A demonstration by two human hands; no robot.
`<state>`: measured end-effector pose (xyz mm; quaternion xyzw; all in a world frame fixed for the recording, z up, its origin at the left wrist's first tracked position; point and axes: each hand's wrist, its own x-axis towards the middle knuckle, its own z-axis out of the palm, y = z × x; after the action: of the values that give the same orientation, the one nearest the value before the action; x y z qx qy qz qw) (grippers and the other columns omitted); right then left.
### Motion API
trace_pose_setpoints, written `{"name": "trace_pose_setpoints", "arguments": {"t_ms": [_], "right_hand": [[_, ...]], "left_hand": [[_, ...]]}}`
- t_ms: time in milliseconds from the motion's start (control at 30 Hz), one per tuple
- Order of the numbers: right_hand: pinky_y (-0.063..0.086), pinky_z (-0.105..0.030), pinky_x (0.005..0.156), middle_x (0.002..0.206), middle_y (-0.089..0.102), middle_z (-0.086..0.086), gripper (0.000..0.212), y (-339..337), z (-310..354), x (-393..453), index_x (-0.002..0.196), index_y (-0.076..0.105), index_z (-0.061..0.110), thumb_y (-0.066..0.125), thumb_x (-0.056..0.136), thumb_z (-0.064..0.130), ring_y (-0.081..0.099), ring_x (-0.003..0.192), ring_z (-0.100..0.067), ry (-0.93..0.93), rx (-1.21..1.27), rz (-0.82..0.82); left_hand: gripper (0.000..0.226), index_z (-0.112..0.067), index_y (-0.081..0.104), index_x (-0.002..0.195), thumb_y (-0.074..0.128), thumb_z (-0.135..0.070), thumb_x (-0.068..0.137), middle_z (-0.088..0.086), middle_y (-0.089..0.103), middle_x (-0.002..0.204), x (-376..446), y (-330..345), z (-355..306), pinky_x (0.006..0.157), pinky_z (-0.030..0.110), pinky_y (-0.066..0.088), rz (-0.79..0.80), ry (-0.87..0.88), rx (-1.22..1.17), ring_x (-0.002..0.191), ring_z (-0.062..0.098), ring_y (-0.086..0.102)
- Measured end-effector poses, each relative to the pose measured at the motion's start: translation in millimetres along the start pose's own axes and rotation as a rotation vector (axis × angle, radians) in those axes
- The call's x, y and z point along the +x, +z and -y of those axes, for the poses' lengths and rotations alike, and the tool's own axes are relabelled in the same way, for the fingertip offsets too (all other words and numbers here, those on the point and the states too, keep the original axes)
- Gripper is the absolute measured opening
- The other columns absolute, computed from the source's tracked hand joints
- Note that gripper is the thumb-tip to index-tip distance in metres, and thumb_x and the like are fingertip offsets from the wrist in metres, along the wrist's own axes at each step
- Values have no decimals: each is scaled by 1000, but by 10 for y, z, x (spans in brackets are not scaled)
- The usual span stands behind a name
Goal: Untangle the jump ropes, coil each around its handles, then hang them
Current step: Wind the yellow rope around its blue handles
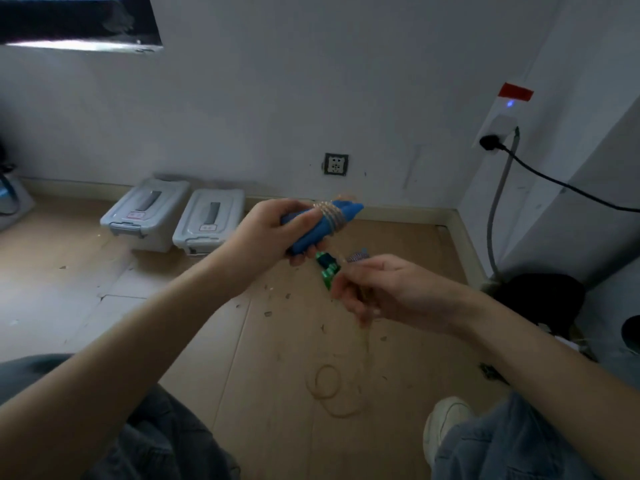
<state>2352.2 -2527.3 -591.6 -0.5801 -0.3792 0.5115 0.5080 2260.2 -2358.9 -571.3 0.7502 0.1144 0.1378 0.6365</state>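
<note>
Jump rope w/ blue plastic handles [320, 225] and a thin clear-beige cord [329, 213] is held up over the wood-look floor [207, 341], mid-frame, not yet hung. L hand [273, 230] has fingers curled round the rear of both handles, which are bundled side by side and point up-right. Likely reason: the bundle serves as one spool, front half left bare so turns can land there. Several turns of cord already sit round the handles, just ahead of the fingers.

R hand [384, 289] is lower and to the right, fingers closed to a narrow pinch on the free cord; blurred, so exact finger lie is unclear. Cord runs from the wraps down to this pinch, looks taut, prob. to keep turns snug. Below the hand the slack drops to loose loops [332, 389] on the floor between the person's legs, so a fair length is left to coil.

Green handles [327, 270] of a second rope lie on the floor beyond the hands, partly hidden; a purple-ish item [358, 255] beside them is too blurred to name.

Bkgd: two grey lidded plastic bins [173, 216] against the white wall, wall socket [336, 164], black cable [554, 181] plugged in at right.

Judgement: step = coiling rope no. 1, approx. midway. Risk: slack snagging or wraps slipping off the tapered ends.
</note>
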Motion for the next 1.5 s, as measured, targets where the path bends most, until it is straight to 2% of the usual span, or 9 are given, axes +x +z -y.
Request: {"name": "trace_pose_setpoints", "arguments": {"t_ms": [167,300,533,667,800,1000,1167,1300,1500], "right_hand": [[46,-23,53,56,48,1,29,-65,98,-63,83,61,7,42,94,26,37,46,-9,53,59,109],[45,-24,52,51,47,1,27,-203,136,-131,76,62,9,43,89,22,34,43,-10,92,14,64],[43,-23,53,54,57,5,17,-293,232,-117,79,70,13,60,87,24,48,50,-8,95,-276,-44],[42,-19,44,47,55,6,19,-338,196,-72,70,70,12,66,83,26,46,43,-7,189,-469,-320],[43,-16,44,61,62,10,9,-344,185,-62,75,69,20,72,76,28,53,46,2,152,-617,-334],[46,-17,52,66,62,-7,27,-381,224,-144,75,69,11,68,69,36,56,55,-11,153,-418,-333],[45,-19,50,68,51,-1,17,-264,71,-178,80,51,12,50,90,-1,51,50,-5,141,-288,-256],[43,-26,60,60,44,3,22,-129,-27,-133,75,51,12,52,89,29,40,51,-8,195,63,-103],[17,-16,36,61,33,4,19,-47,-31,-100,96,56,11,56,86,26,23,44,-4,69,120,-233]], "left_hand": [[21,-12,44,102,52,-28,91,-2,61,75,-34,182,165,46,15,44,-104,149,599,55,11,57],[18,-11,38,95,51,-24,91,4,59,87,-98,195,164,62,27,49,163,-16,657,66,12,56],[24,-14,45,114,50,-23,92,4,61,102,-252,283,154,73,23,50,501,78,969,83,12,59],[12,-24,42,103,47,-20,93,-14,52,84,-297,245,133,62,12,45,669,23,845,71,0,54],[16,-30,41,100,44,-16,94,-10,52,92,-322,232,32,69,16,51,791,49,579,81,1,58],[19,-15,50,109,45,-10,92,-6,54,93,-303,129,-106,69,15,50,660,48,304,79,-1,60],[33,-12,50,120,49,-13,87,-13,51,111,-329,154,-133,72,19,52,559,43,93,88,6,61],[34,-18,57,108,54,-25,75,-13,68,85,-307,95,-119,65,14,51,382,-79,-98,81,4,66],[10,-21,59,95,53,-16,88,2,66,93,-119,-24,42,59,13,51,58,-203,-202,76,3,68]]}}
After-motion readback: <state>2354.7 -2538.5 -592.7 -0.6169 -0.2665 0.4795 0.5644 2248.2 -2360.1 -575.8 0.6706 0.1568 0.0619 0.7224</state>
